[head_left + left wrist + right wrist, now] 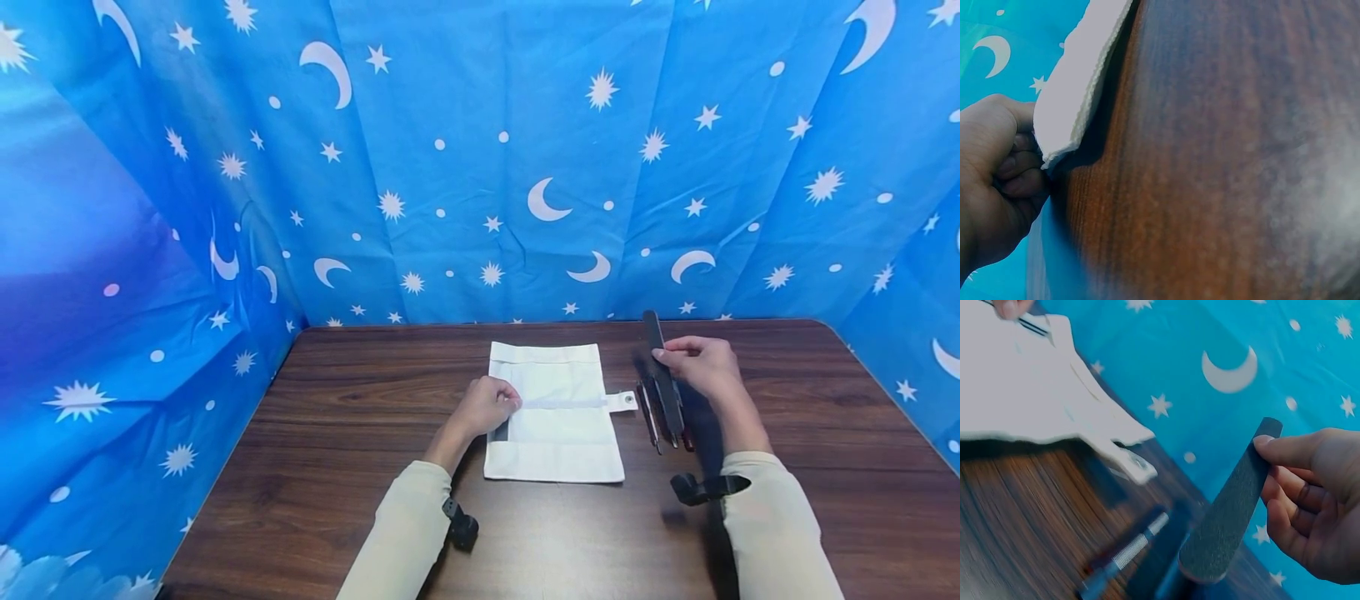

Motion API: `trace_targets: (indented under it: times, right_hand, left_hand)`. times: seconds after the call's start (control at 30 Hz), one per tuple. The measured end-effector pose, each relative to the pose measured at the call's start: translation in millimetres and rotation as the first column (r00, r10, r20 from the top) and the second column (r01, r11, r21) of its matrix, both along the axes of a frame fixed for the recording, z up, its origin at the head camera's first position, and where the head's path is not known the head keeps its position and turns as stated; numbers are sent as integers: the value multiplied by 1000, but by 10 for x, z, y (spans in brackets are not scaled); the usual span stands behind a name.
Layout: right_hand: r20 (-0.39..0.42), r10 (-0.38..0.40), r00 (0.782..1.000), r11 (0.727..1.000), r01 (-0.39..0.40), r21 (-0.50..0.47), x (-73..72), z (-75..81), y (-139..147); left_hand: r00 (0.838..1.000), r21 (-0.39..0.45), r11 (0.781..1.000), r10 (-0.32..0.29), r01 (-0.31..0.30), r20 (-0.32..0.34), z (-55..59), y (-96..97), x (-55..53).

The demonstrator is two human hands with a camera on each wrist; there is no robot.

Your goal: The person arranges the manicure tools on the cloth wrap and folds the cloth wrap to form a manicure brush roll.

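A white fabric pouch (566,425) lies unfolded on the table, with a snap tab (621,402) at its right side. My left hand (486,406) pinches it by its left part, fingers curled. In the left wrist view the pouch edge (1079,94) is slightly raised beside that hand (997,169). A dark flat strip (502,431) shows in the pouch under the left hand. My right hand (705,367) holds a dark grey nail file (1232,506) by its upper end, between thumb and fingers, tilted above the table.
Below the nail file lie several slim tools, among them one with a knurled metal handle (1141,549), blurred in the right wrist view. The brown wooden table (337,400) ends at a blue curtain (450,167) with moons and stars.
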State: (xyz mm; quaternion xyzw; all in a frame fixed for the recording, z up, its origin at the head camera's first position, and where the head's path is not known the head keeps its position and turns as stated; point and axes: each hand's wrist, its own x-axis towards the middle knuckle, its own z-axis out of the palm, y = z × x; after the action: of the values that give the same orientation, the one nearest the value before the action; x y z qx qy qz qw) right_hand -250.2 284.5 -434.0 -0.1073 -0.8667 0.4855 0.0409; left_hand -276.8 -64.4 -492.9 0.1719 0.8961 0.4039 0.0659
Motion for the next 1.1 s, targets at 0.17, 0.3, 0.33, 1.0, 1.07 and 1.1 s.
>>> trace_targets:
  times: [0.17,0.3,0.33,1.0,1.07,1.1]
  right_hand:
    - [-32,37,999,997,-39,-64,-69,36,-210]
    - [-45,71,996,994,-74,-82,-107,40,-365]
    - [-40,81,996,993,-84,-80,-115,35,-401]
    - [-11,186,982,890,-173,-422,-322,-142,-971]
    - [-11,175,985,874,-160,-459,-346,-170,-1047]
    - [-12,169,986,865,-154,-478,-358,-186,-1083]
  left_hand:
    - [1000,0,1000,0,0,8,5,2,2]
    - [1000,2,1000,4,-4,13,10,-1,5]
    - [1000,2,1000,5,-5,15,10,-3,7]
    - [999,-3,1000,8,-8,39,9,0,4]
    - [999,-5,1000,11,-11,40,11,-1,6]
    - [999,-6,1000,12,-12,38,11,0,7]
